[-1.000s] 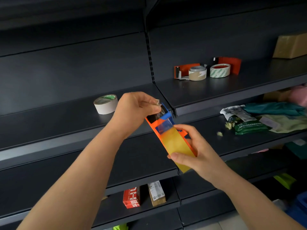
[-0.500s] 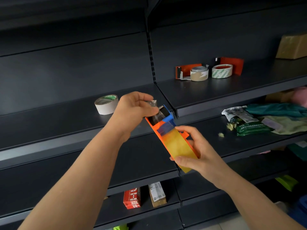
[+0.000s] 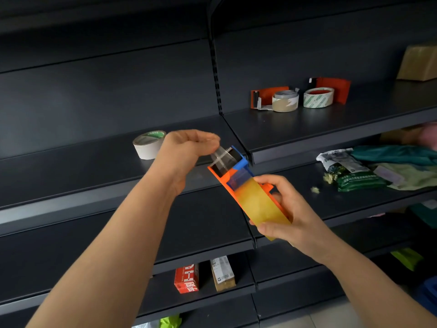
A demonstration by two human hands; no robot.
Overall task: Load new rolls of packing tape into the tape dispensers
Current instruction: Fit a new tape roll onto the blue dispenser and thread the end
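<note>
Left hand (image 3: 186,150) grip pinched on clear tape end (image 3: 221,157), drawn higher off the blade than before. Right hand (image 3: 290,216) grip clamped round orange-and-blue plastic tape dispenser (image 3: 227,176) carrying yellowish transparent tape roll (image 3: 257,204), held in air before dark metal shelf (image 3: 71,204) front edge. Shelved: three rolls, namely white roll (image 3: 147,147), beige roll (image 3: 285,104) and green-printed roll (image 3: 318,99); two dispensers, namely orange dispenser (image 3: 267,94) and second orange dispenser (image 3: 335,87).

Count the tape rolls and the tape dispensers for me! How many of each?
Rolls: 4 (white roll, tan roll, green-striped roll, yellow roll)
Dispensers: 3 (held dispenser, left shelf dispenser, right shelf dispenser)
Total: 7
</note>
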